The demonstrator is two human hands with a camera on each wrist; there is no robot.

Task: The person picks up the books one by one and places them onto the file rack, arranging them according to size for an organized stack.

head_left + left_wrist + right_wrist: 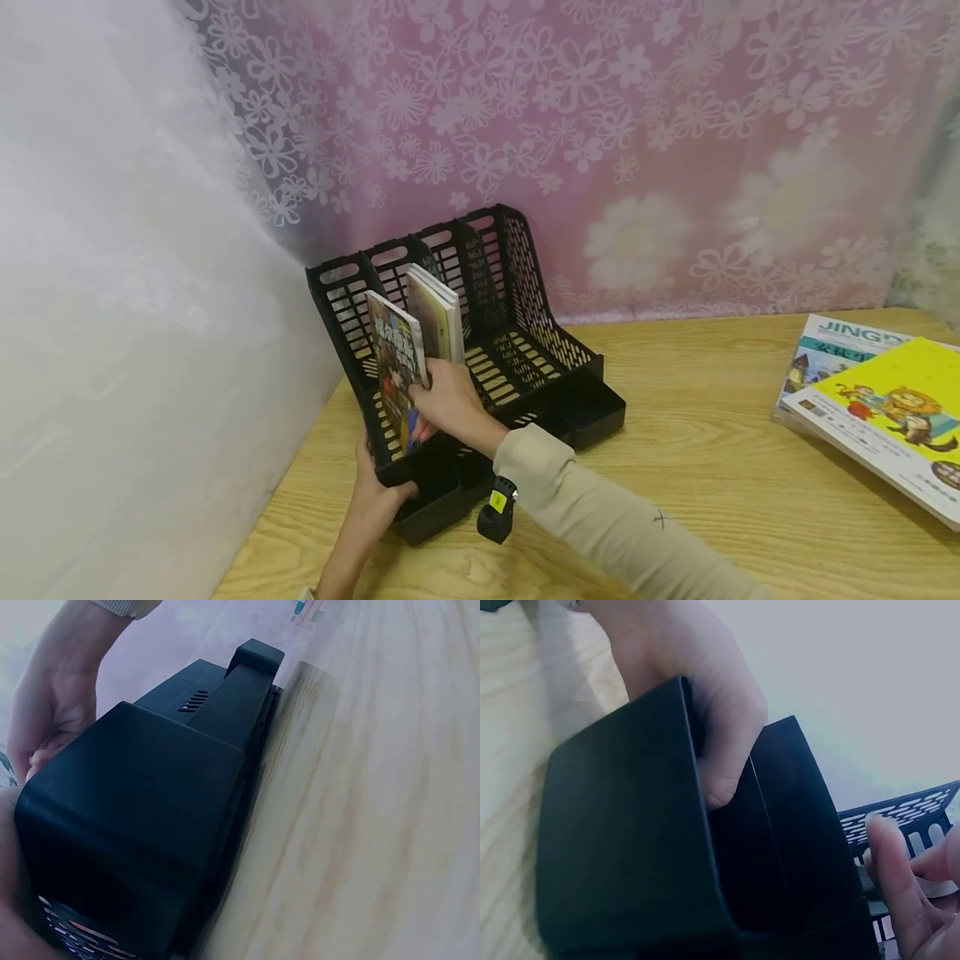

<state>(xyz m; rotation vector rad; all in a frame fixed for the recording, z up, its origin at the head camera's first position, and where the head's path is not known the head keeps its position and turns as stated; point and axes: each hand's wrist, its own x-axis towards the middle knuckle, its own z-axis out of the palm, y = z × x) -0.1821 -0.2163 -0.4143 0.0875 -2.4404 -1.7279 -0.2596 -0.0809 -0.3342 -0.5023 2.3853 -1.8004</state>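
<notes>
A black plastic magazine rack [487,371] with several slots stands angled on the table. In its left slot a thin book with a colourful comic-style cover [393,367] leans upright. My right hand [450,400] pinches the front edge of this book, with the thumb on its cover side. Thicker white-edged books [438,312] stand one slot over, just behind that hand. My left hand [375,496] grips the rack's front left corner. In the right wrist view the left thumb [724,787] hooks into the small front tray [622,840].
On the right of the wooden table [675,467] lie a yellow book with a cartoon lion [900,400] and a blue-and-white book [832,342] partly under it. A white wall [150,333] stands close at left, and a pink floral curtain [570,167] hangs behind the rack.
</notes>
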